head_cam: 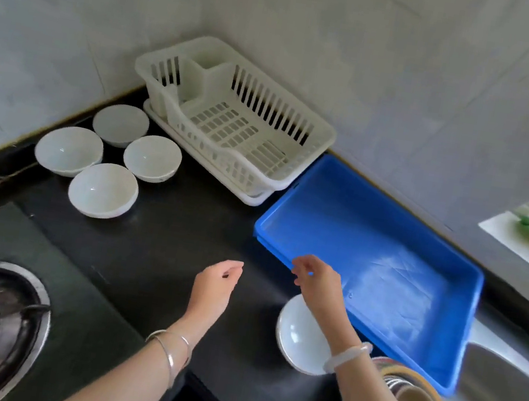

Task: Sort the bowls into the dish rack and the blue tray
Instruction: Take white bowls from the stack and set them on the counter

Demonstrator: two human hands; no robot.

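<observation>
Bowls [103,190] untouched, left hand [217,283] and right hand [319,283] loosely curled, empty, hovering over counter [157,252]

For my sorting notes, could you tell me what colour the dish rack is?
The dish rack is cream-white, seen in the head view.

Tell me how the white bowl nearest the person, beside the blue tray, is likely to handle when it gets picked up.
The white bowl looks glazed and glossy, so it is probably stiff, breakable and a bit slippery. Its rounded wall suggests it may rock if nudged at the rim. It sits close to the blue tray with the right hand above it, so a knock against the tray wall seems possible.
</observation>
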